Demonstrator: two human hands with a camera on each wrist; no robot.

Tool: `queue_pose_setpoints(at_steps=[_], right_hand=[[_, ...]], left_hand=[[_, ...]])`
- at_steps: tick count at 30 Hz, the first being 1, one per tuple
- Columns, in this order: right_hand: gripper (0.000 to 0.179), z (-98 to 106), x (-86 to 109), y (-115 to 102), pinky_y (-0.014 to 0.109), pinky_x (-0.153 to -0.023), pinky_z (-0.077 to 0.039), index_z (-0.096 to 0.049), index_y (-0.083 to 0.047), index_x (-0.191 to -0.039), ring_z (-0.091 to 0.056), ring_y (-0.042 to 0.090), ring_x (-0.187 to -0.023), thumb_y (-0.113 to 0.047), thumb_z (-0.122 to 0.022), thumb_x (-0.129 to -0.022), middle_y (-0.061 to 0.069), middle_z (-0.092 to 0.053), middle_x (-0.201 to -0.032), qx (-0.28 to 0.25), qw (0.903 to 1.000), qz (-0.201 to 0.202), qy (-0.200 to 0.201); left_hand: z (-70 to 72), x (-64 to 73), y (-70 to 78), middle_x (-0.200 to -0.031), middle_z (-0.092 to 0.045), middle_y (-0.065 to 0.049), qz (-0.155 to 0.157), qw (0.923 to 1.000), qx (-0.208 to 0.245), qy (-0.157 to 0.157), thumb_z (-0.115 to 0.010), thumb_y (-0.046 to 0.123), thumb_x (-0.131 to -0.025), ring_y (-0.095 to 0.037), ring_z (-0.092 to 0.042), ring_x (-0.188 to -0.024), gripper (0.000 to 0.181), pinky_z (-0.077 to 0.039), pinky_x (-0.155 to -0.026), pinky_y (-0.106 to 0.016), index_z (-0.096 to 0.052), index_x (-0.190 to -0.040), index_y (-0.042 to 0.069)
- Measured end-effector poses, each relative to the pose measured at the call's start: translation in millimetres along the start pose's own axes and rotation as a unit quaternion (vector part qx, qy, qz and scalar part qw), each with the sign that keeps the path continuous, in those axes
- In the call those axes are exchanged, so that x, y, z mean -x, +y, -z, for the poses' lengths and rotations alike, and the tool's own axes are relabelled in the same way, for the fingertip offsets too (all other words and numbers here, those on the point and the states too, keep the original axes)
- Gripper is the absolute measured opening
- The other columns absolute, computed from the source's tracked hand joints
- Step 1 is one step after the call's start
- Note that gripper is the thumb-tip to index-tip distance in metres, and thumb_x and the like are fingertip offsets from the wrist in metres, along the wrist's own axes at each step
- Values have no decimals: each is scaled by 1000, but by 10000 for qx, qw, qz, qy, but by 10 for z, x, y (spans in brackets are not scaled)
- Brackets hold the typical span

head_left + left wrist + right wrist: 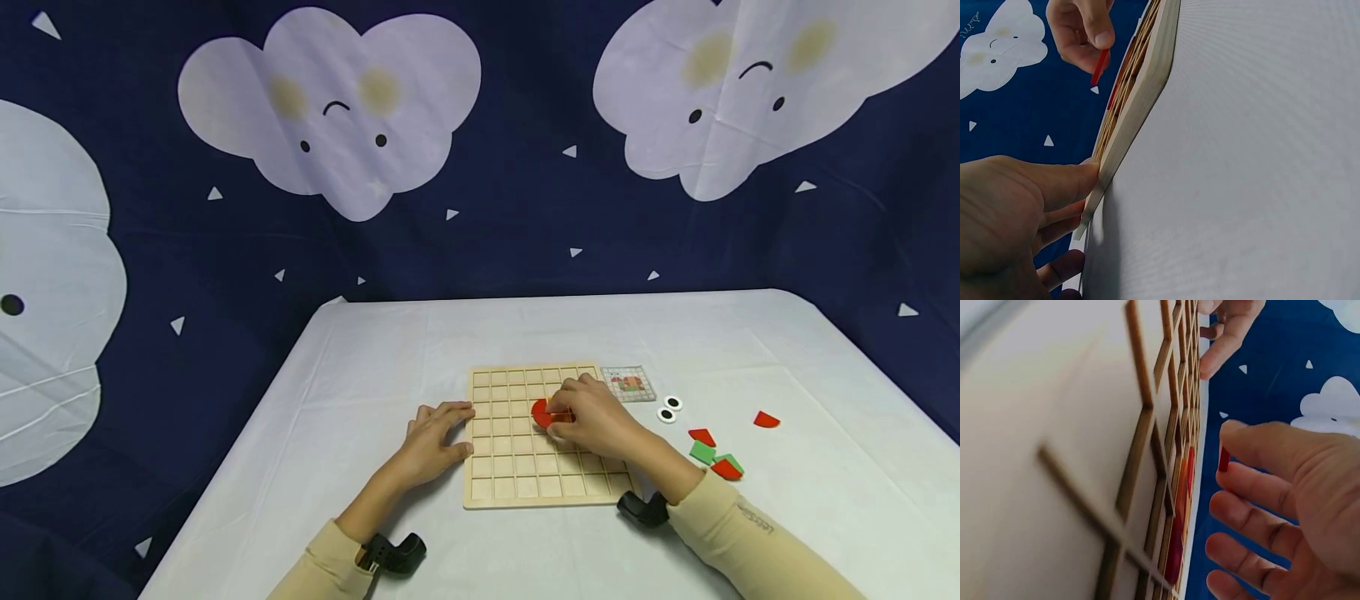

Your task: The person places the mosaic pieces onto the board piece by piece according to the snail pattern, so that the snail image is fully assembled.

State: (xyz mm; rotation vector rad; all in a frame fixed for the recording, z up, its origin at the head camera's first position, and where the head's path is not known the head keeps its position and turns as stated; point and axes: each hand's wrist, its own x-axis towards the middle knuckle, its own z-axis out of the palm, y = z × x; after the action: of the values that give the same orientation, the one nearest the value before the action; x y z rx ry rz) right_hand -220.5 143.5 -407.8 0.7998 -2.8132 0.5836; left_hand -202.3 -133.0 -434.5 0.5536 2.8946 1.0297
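Note:
A pale wooden grid board (513,493) lies on the white table. At its left edge, my left hand (433,443) rests with extended fingers and thumb touching the rim. Over the middle of the board, my right hand (596,418) pinches a thin red piece (1224,460) between thumb and index finger, its other fingers loosely bent. The piece is held edge-on above the grid in the left wrist view. Red pieces (540,413) with rounded edges sit in the grid beside the right fingertips. An orange piece (1182,481) lies among them, partly hidden by the hand in the head view.
A picture card (628,384) lies against the board's upper right edge. Right of the board are two white discs with black centres (667,414), green pieces (702,452) and several red pieces (727,470), one red wedge (767,420) lying apart. A dark cloud-print curtain (510,242) hangs behind.

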Motion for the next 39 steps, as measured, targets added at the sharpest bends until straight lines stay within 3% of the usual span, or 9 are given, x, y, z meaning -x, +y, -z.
queue_pose_setpoints(at_steps=[15,39], right_hand=[[22,-91,-71,33,26,-67,-30,-73,-17,-89,-40,11,-75,-30,-79,-73,-6,-61,-84,285,9994,40,-193],[24,-96,-59,38,27,-69,-31,-72,-16,-89,-41,11,-76,-30,-80,-71,-5,-62,-86,377,9992,118,-100]], left_hand=[[2,3,3,-141,-48,2,7,10000,89,-14,-70,21,-83,-15,-37,-101,49,-24,-82,-36,-57,-130,15],[8,5,-8,-142,-47,1,-35,9999,119,-55,-69,21,-84,-17,-37,-102,50,-24,-83,-37,-56,-131,14]])
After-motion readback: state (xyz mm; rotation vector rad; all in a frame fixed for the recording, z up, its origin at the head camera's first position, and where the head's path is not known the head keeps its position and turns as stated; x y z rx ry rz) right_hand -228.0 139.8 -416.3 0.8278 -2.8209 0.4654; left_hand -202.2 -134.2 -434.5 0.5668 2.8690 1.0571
